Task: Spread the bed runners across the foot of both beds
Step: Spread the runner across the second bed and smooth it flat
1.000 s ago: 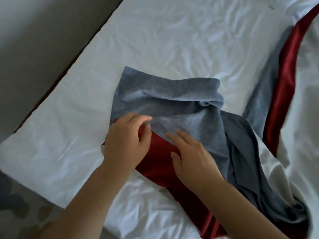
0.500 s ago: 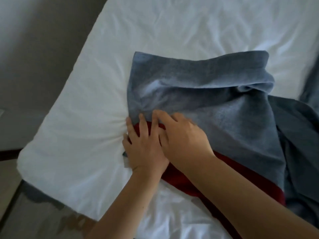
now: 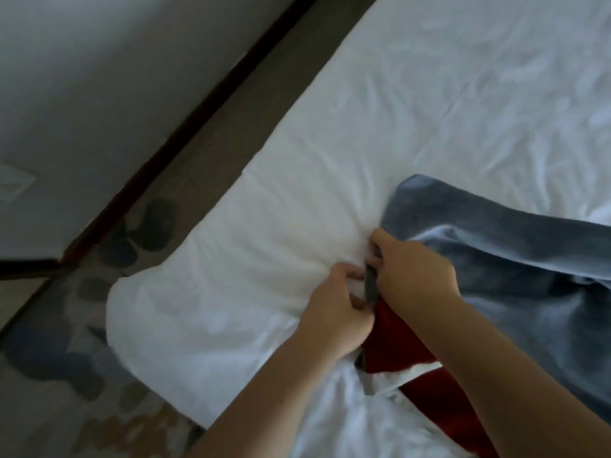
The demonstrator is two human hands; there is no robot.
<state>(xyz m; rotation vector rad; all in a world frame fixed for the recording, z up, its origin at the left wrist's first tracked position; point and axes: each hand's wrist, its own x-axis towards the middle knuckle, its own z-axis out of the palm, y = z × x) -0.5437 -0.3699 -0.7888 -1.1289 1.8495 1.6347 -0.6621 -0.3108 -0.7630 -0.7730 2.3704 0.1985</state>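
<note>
Flat on the cloth half a second ago, both hands now curl at the end of the runner (image 3: 496,259); the left hand (image 3: 334,312) and right hand (image 3: 413,276) sit knuckle to knuckle at the centre of the frame, each pinching the runner's dark folded edge, which stands up as a narrow strip between them. The runner lies rumpled over the right half of the frame on the bed (image 3: 158,325); its upper face is a soft, matte grey-blue with a brushed look, thrown into broad folds; its other face, turned up below the hands, is a deep red with a velvety nap, trimmed by a thin white band. Under it the white sheet (image 3: 429,110) is creased, with fine wrinkles fanning out from where the fingers pull. The bed's rounded, padded corner sits at lower left; beyond it a carpet (image 3: 66,358) with blotchy dark shapes, a dark skirting (image 3: 185,127) running diagonally, and a plain pale wall (image 3: 99,94) at upper left.
</note>
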